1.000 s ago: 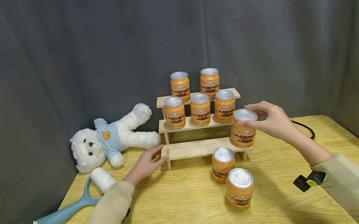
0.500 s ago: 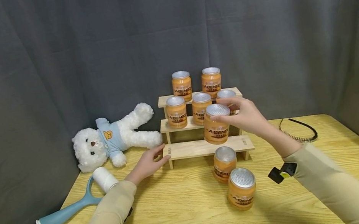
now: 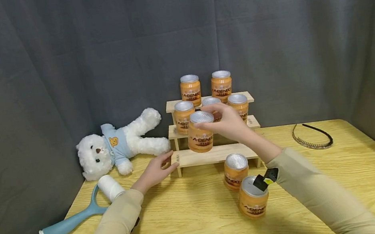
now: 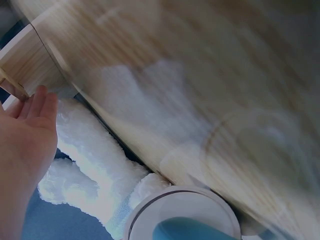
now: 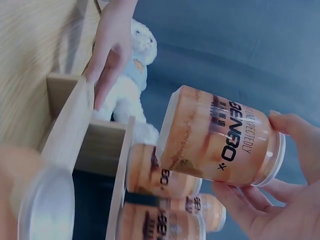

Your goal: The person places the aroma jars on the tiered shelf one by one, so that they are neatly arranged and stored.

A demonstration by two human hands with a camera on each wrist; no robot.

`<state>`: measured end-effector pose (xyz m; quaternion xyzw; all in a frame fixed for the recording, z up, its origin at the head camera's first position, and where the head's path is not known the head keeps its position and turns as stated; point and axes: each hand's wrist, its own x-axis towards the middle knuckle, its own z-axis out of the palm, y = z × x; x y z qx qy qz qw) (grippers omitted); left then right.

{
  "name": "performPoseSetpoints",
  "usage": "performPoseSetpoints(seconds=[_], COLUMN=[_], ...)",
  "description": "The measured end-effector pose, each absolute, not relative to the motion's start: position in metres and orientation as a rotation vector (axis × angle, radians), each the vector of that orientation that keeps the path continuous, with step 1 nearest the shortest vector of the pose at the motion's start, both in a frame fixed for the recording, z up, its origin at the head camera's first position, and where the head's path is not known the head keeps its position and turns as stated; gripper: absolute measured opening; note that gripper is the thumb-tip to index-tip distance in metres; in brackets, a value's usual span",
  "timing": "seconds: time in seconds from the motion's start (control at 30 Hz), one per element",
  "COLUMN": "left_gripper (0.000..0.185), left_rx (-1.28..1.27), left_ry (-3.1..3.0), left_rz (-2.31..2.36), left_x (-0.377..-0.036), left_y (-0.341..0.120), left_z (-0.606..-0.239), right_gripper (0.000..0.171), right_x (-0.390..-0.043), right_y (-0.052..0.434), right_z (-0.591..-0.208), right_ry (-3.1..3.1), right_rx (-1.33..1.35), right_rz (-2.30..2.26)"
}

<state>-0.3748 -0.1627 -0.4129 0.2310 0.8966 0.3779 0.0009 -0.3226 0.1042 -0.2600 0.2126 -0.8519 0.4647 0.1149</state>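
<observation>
Up front, the right hand (image 3: 226, 124) grips a jar (image 3: 200, 137) by its lid end, fingers curled round the rim, held upright in the air just above the rack's (image 3: 215, 154) bottom step, toward its left end. Left hand (image 3: 154, 171), fingers straight and relaxed, holds nothing & rests against the rack's left end at 9 o'clock. Five jars stand on the upper steps; two more (image 3: 235, 170) sit on the worktop (image 3: 195, 217) at 6 o'clock of the rack. Bear (image 3: 115, 144) and lint roller (image 3: 78, 214) lie at 9 o'clock, headband (image 3: 312, 136) at 3.
</observation>
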Motion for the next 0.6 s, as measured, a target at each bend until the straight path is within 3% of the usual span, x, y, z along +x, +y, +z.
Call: performPoseSetpoints(seconds=[0.6], left_gripper=[0.064], left_rx=[0.742], left_ry=[2.828], left_rz=[1.19], left_x=[-0.375], left_y=[-0.162], left_z=[-0.413], right_gripper=[0.059], right_x=[-0.35], right_y=[0.067], right_z=[-0.285], right_ry=[-2.587], right_rx=[0.597], right_rz=[1.45])
